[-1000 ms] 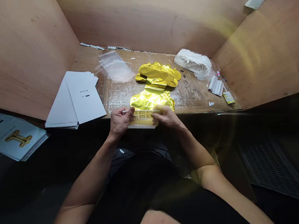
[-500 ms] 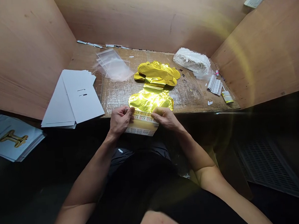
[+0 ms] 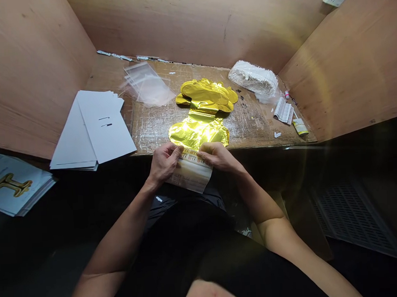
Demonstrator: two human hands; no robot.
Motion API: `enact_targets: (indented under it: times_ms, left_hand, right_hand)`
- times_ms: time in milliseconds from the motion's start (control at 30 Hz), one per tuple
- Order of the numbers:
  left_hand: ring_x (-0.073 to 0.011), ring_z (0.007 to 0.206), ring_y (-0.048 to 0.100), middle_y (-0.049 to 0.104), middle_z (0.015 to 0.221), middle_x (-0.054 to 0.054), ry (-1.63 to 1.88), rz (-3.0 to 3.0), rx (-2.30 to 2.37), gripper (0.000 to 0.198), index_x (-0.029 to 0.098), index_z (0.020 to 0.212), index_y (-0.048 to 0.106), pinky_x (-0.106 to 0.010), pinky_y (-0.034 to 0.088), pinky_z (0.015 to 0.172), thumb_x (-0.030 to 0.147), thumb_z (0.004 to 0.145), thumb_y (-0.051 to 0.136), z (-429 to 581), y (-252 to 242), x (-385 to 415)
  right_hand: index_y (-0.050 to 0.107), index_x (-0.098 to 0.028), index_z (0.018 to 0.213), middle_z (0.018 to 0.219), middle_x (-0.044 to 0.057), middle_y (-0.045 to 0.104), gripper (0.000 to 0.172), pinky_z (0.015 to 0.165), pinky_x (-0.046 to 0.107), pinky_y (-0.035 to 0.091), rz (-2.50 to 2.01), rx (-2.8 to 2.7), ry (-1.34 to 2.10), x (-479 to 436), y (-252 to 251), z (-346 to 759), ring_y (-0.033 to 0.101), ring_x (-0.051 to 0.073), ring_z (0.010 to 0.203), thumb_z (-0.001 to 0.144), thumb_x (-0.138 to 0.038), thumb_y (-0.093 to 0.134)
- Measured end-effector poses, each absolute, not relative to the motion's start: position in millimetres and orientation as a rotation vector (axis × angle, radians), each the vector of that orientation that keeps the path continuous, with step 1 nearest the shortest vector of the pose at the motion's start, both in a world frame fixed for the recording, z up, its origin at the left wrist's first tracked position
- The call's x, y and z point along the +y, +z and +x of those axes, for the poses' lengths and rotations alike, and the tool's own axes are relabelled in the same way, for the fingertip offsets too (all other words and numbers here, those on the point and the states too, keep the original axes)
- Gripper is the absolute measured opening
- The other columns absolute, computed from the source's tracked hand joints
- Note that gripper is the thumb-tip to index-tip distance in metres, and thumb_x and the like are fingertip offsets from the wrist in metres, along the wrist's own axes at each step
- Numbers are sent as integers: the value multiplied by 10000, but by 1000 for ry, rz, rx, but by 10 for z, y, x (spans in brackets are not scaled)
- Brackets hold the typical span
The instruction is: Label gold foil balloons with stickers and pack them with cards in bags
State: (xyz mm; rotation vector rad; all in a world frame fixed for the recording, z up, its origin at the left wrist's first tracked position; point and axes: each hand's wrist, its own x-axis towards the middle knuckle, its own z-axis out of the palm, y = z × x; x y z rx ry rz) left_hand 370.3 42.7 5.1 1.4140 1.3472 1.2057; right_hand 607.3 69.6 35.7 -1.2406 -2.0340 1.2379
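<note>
Head view: clock directions run from the sheet, 12 o'clock pointing straight away from the person.
Sheet: translucent printed sheet (image 3: 193,173) held at the near edge of the desk (image 3: 251,136), lower part hanging above the lap; CE marks run along its upper strip, fainter print lower down is unreadable.
Left hand: left hand (image 3: 164,162) in a narrow thumb-and-finger pinch on the sheet's 11 o'clock corner.
Right hand: right hand (image 3: 221,157) in a similar narrow pinch at the 1 o'clock end; the fingertip contact is partly hidden.
Gold foil: gold foil pieces (image 3: 197,126) lie at 12 o'clock, just beyond the fingers; whether they touch the hands cannot be told.
Clear bags: clear bags (image 3: 149,84) at 11 o'clock, overlapping loosely.
White cards: white cards (image 3: 106,127) at 10 o'clock, fanned.
Wrapped bundle: wrapped bundle (image 3: 253,78) at 1 o'clock, well apart.
Grip: judged best light and even on both ends, thumbs level, so the thin sheet stays taut without creasing.
Printed marks: thumb tips probably belong beside the print, not across it, leaving edges visible.
Glare: foil shines strongly; a slight tilt toward 6 o'clock might make print easier to read.
Risk: uneven pull could tear or curl the upper strip.
</note>
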Motion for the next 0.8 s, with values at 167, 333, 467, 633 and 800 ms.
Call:
enact_targets:
  times_ms: [167, 333, 467, 633, 800]
  left_hand:
    - [-140, 554, 498, 570, 629, -20, 1177, 1431, 1338, 462, 194, 678, 593, -267, 382, 518, 566, 934, 692, 3703, 25, 413]
    - [-158, 604, 496, 553, 653, -23, 1170, 1488, 1351, 493, 190, 717, 617, -286, 381, 564, 596, 995, 596, 3703, -4, 424]
    - [-148, 595, 436, 472, 631, -4, 1158, 1508, 1376, 506, 186, 718, 597, -293, 339, 570, 592, 1017, 556, 3701, -19, 429]
    - [-128, 558, 379, 427, 618, 4, 1160, 1432, 1396, 528, 188, 691, 541, -283, 287, 527, 612, 1004, 561, 3711, -19, 424]
    - [-123, 516, 376, 431, 587, 6, 1146, 1373, 1396, 509, 194, 691, 520, -280, 261, 494, 590, 1008, 563, 3703, -45, 417]
  right_hand:
    - [666, -170, 870, 706, -5, 596, 349, 637, 258, 375, -1203, -2148, 1212, 711, 406, 6028, 486, 130, 667, 1007, -490, 643]
    - [638, -184, 904, 710, -5, 626, 320, 615, 255, 382, -1185, -2075, 1297, 692, 392, 5976, 520, 135, 646, 998, -489, 665]
    - [672, -195, 1032, 796, 11, 698, 227, 645, 262, 423, -1141, -2126, 1123, 688, 329, 5971, 560, 134, 645, 1038, -419, 635]
    - [704, -195, 973, 919, 61, 732, 232, 723, 279, 443, -947, -2332, 539, 697, 176, 5978, 619, 153, 771, 1101, -317, 554]
    - [692, -209, 974, 1010, 88, 722, 199, 754, 299, 466, -775, -2395, 307, 639, 148, 5963, 634, 178, 871, 1096, -240, 538]
